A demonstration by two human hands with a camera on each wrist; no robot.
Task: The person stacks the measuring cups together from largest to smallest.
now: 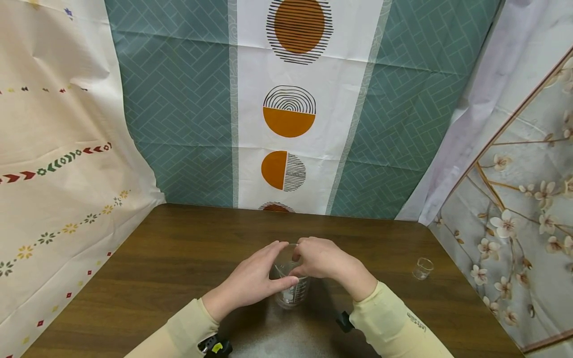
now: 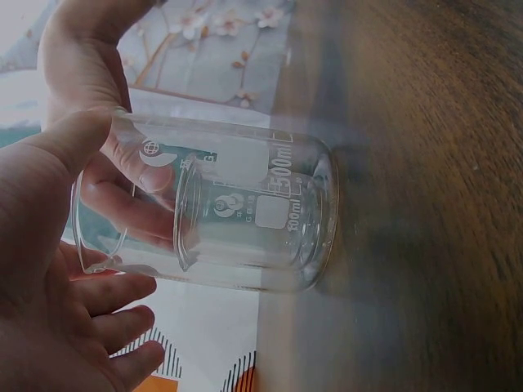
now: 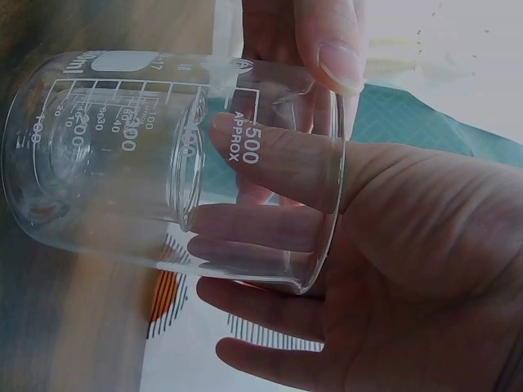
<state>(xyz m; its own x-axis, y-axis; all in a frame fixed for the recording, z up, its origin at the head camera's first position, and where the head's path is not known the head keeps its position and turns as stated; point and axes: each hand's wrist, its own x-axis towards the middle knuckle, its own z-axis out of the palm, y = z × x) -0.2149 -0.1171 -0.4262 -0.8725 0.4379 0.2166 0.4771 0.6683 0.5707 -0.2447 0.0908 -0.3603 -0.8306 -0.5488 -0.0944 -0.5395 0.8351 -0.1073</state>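
Note:
A large clear 500 ml beaker (image 1: 291, 297) stands upright on the table in front of me. Inside it, seen in both wrist views, sits a smaller 100 ml beaker (image 2: 245, 224), upright near the bottom. My left hand (image 1: 257, 278) holds the large beaker near its rim, thumb on one side and fingers on the other. My right hand (image 1: 320, 258) reaches into the mouth, its thumb (image 3: 270, 159) and two fingers inside and other fingers outside the glass. Those inside fingertips are at the small beaker's rim; whether they touch it I cannot tell.
A small glass beaker (image 1: 423, 268) stands apart on the right side of the brown wooden table (image 1: 201, 233). Patterned cloths hang behind the table and along both sides. Dark wrist devices (image 1: 215, 345) sit at the sleeves.

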